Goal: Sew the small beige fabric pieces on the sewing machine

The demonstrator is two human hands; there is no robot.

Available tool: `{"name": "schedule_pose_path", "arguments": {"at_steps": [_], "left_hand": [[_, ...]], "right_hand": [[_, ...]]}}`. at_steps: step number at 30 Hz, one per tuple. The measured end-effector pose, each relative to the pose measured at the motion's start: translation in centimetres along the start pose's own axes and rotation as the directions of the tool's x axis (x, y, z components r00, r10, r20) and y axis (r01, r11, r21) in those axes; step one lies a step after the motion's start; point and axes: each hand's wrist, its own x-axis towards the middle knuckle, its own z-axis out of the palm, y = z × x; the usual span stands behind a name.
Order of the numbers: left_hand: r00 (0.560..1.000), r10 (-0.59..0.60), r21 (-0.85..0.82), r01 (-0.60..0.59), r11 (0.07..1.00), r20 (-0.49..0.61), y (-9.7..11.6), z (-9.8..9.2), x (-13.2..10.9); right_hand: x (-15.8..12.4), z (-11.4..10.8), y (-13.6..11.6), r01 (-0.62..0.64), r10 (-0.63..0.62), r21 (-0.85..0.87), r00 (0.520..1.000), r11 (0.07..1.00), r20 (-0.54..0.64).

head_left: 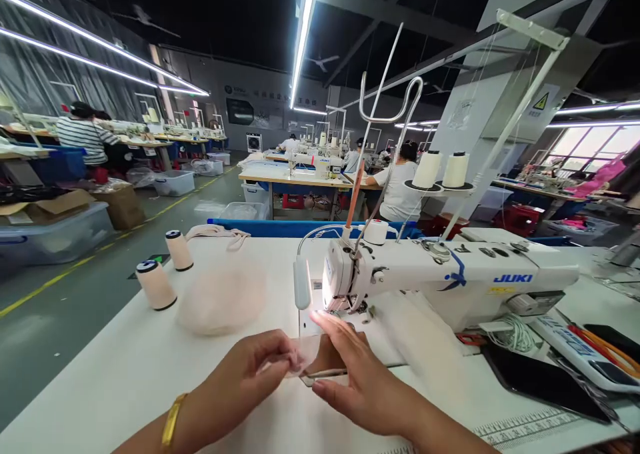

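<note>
In front of the needle of a white JUKI sewing machine (415,274), my left hand (250,371) pinches the edge of a thin, sheer pale pink piece of fabric (307,355). The fabric stretches rightward from those fingertips toward the machine bed. My right hand (357,374) lies over the bed by the needle area, fingers extended and thumb spread apart, with the palm side hidden. A small lamp (302,284) lights the needle area. To the left lies a pile of sheer pale fabric (225,297); more cream fabric (420,341) lies right of the needle.
Two peach thread cones (156,285) (179,250) stand at the table's left edge. A black phone (545,381), a coiled white cord (515,334) and orange-handled scissors (605,347) lie at right. A printed ruler (530,427) runs along the front. Co-workers sit at machines beyond.
</note>
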Motion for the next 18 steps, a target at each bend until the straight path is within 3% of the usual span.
{"name": "schedule_pose_path", "arguments": {"at_steps": [2, 4, 6, 9, 12, 16, 18], "left_hand": [[0.99, -0.139, -0.32, 0.134, 0.938, 0.006, 0.7, -1.2, -2.0], [0.971, -0.231, -0.522, 0.229, 0.822, 0.062, 0.9, -2.2, -3.2], [0.956, -0.255, -0.62, 0.289, 0.729, 0.146, 0.8, -2.8, -3.8], [0.948, -0.255, -0.568, 0.318, 0.759, 0.19, 0.4, -3.1, -3.9], [0.967, -0.22, -0.468, 0.256, 0.846, 0.131, 0.3, -3.7, -3.6], [0.981, -0.175, -0.386, 0.128, 0.913, -0.088, 0.2, -6.4, -3.5], [0.95, -0.165, -0.271, 0.091, 0.958, -0.265, -0.5, -8.3, -3.3]], "right_hand": [[1.3, 0.2, -1.3, -0.191, 0.147, 0.304, 0.976, 0.933, 0.162], [2.8, 0.5, -2.6, -0.306, 0.17, 0.543, 0.943, 0.782, 0.286], [4.2, 0.7, -4.0, -0.354, 0.165, 0.613, 0.924, 0.706, 0.344], [5.7, 1.0, -6.1, -0.406, 0.228, 0.437, 0.886, 0.802, 0.404], [6.7, 1.8, -6.7, -0.428, 0.28, 0.352, 0.873, 0.832, 0.399], [8.4, 3.7, -4.6, -0.486, 0.162, 0.562, 0.834, 0.669, 0.528], [9.8, 4.6, -3.5, -0.449, 0.097, 0.658, 0.861, 0.605, 0.499]]}}
